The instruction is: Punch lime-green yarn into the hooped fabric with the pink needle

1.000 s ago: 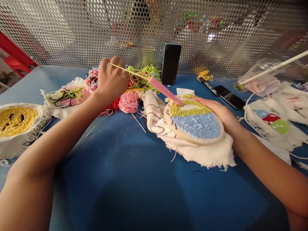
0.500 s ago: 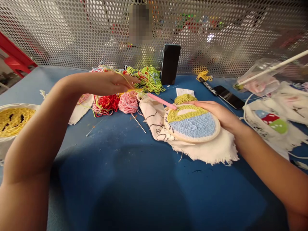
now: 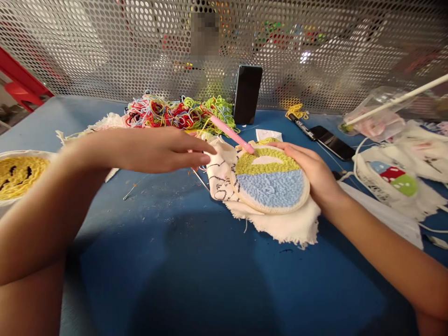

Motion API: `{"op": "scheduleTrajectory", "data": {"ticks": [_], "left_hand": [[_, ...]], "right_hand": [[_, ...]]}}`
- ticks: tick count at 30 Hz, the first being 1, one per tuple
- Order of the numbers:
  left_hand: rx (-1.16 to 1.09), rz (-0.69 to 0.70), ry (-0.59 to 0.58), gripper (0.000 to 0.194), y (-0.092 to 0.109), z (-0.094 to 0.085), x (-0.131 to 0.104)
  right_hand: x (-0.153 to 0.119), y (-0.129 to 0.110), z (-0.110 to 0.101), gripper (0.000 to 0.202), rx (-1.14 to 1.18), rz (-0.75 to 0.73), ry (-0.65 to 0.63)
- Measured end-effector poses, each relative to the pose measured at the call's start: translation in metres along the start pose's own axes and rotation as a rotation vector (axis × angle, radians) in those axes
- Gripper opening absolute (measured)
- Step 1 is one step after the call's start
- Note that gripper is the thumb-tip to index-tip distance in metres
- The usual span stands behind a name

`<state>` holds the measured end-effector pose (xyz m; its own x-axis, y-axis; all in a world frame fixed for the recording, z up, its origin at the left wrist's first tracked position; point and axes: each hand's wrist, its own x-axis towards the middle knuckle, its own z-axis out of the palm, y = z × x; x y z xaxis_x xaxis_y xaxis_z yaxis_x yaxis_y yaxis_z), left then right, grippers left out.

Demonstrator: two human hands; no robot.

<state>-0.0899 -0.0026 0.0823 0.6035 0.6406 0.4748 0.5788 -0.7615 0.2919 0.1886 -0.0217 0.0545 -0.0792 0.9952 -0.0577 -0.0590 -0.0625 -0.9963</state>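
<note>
My right hand (image 3: 317,172) grips the right rim of a round embroidery hoop (image 3: 304,198), thumb and fingers around its edge. Light blue loops (image 3: 273,189) fill the hoop's lower half, with yellow-green loops (image 3: 289,161) above around a bare white patch. A pink punch needle (image 3: 233,134) leans on the hoop's upper left, its tip at the loops and yellow-green yarn at its top end. White fabric (image 3: 287,228) with frayed edges and black drawn lines hangs out around the hoop. To the left, my left hand (image 3: 164,149) is open, fingers stretched toward the fabric; it hides the yarn balls behind it.
A tangled yarn pile (image 3: 175,112) lies at the back by a perforated metal screen (image 3: 105,56). A phone (image 3: 248,93) stands upright there. Another phone (image 3: 332,141), a marker (image 3: 301,126) and a finished patch (image 3: 395,177) lie right. A yellow smiley hoop (image 3: 21,175) is left.
My left hand has come down and toward me from the yarn pile. The hoop has shifted slightly left and tilted more toward me, with the punch needle still on it.
</note>
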Motion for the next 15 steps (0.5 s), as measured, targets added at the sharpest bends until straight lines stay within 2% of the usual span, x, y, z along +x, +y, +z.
{"op": "scheduleTrajectory", "data": {"ticks": [1,2,3,6,10,15], "left_hand": [[-0.094,0.020,-0.236,0.038,0.006,0.003,0.009],[-0.177,-0.002,-0.351,0.031,0.010,0.008,0.018],[-0.260,-0.039,-0.357,0.028,0.014,0.012,0.026],[-0.511,-0.141,-0.256,0.028,0.019,0.031,0.036],[-0.776,-0.270,-0.047,0.025,0.017,0.051,0.033],[-0.894,-0.225,0.088,0.024,0.017,0.064,0.026]], "right_hand": [[-0.001,0.004,0.001,0.020,-0.021,-0.030,-0.012],[-0.001,0.009,0.001,0.021,-0.045,-0.065,-0.030],[-0.002,0.013,0.001,0.022,-0.069,-0.102,-0.054],[-0.002,0.024,0.002,0.025,-0.148,-0.208,-0.104],[-0.004,0.030,0.003,0.027,-0.326,-0.341,-0.095],[-0.006,0.040,0.009,0.026,-0.473,-0.440,-0.050]]}}
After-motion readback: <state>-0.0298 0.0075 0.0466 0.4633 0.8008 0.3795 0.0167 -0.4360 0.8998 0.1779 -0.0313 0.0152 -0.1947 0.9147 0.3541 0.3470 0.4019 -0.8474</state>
